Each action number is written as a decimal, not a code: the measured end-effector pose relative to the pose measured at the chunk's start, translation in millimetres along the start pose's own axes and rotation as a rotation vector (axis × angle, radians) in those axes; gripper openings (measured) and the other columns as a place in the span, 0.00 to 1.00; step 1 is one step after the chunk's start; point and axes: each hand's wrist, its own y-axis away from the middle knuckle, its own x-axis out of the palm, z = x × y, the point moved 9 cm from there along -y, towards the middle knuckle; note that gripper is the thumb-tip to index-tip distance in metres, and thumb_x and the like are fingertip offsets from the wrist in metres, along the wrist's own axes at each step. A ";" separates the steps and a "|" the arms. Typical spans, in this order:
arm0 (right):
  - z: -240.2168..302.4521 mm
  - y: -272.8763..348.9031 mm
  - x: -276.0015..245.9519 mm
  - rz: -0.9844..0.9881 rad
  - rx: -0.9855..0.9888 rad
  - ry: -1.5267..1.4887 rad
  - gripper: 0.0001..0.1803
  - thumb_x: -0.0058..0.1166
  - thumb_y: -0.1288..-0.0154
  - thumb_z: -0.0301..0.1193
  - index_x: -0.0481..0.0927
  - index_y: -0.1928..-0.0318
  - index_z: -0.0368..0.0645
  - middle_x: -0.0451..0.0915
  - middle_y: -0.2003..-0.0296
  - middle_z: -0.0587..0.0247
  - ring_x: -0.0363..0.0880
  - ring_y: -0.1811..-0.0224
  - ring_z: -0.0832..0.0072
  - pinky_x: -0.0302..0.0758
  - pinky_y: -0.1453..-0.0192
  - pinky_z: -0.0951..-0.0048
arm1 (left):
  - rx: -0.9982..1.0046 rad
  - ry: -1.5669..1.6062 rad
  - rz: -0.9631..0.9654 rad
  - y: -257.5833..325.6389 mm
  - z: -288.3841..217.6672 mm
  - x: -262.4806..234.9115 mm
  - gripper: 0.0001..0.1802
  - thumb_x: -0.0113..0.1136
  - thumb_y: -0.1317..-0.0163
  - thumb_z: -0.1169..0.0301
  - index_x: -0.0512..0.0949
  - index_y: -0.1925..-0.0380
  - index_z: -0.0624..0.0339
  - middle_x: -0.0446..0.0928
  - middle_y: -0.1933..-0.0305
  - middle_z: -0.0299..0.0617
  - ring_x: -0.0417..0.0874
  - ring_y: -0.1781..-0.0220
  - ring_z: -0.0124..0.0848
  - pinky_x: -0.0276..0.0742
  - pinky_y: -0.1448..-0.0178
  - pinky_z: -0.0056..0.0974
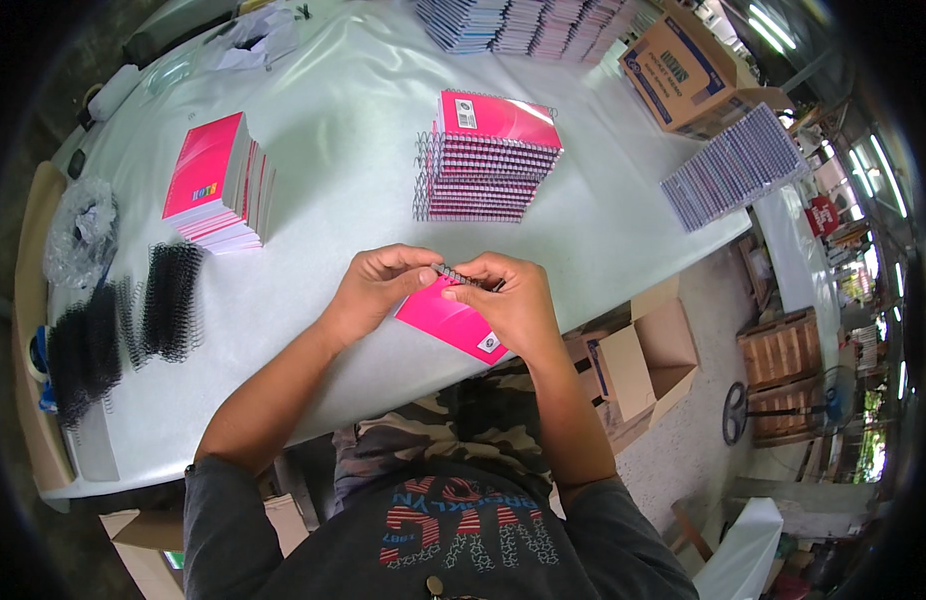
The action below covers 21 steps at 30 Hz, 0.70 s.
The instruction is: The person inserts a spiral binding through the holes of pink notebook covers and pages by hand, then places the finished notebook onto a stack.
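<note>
A pink notebook (445, 318) lies tilted at the table's near edge, with a dark spiral binding coil (453, 272) along its top edge. My left hand (385, 285) pinches the coil's left end between thumb and fingers. Further along the same edge, my right hand (508, 298) has its fingers closed on the coil and the notebook. Beyond my hands stands a stack of spiral-bound pink notebooks (496, 118). To the left is a stack of pink-covered notebooks (205, 165) with no coils showing. Bundles of black coils (171, 300) lie nearer on the left.
A clear plastic bag (83, 232) sits at the left edge. Several notebook stacks (528, 25) stand at the far side. A cardboard box (683, 75) and a wrapped notebook pile (735, 165) are at the right. An open carton (643, 365) stands below the table's right edge.
</note>
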 end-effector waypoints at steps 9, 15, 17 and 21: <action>3.6 6.6 3.4 0.057 0.014 0.011 0.08 0.64 0.47 0.28 0.83 0.66 0.40 0.82 0.77 0.62 0.76 0.77 0.79 0.70 0.71 0.77 | -0.073 0.060 0.127 -1.5 -0.1 2.8 0.10 0.61 0.43 0.78 0.80 0.60 0.63 0.80 0.62 0.36 0.78 0.60 0.23 0.74 0.50 0.30; 46.7 16.8 13.6 -0.004 -0.219 0.401 0.09 0.65 0.50 0.31 0.83 0.68 0.44 0.79 0.78 0.59 0.74 0.77 0.64 0.70 0.71 0.67 | -0.073 0.084 0.168 4.7 -1.6 3.7 0.06 0.59 0.50 0.82 0.75 0.73 0.60 0.74 0.68 0.32 0.73 0.64 0.22 0.70 0.56 0.29; 54.1 20.2 12.8 -0.021 -0.294 0.405 0.10 0.65 0.52 0.32 0.83 0.67 0.45 0.79 0.78 0.60 0.74 0.77 0.64 0.69 0.71 0.66 | -0.055 0.095 0.165 3.8 -0.2 4.3 0.07 0.59 0.51 0.83 0.75 0.74 0.60 0.73 0.69 0.32 0.73 0.65 0.22 0.69 0.57 0.29; 52.5 21.1 11.2 -0.025 -0.315 0.510 0.08 0.64 0.48 0.29 0.82 0.67 0.42 0.79 0.78 0.61 0.75 0.78 0.71 0.71 0.71 0.70 | -0.066 0.022 0.197 2.8 7.5 0.3 0.13 0.62 0.46 0.74 0.76 0.60 0.59 0.75 0.61 0.36 0.75 0.60 0.26 0.70 0.52 0.31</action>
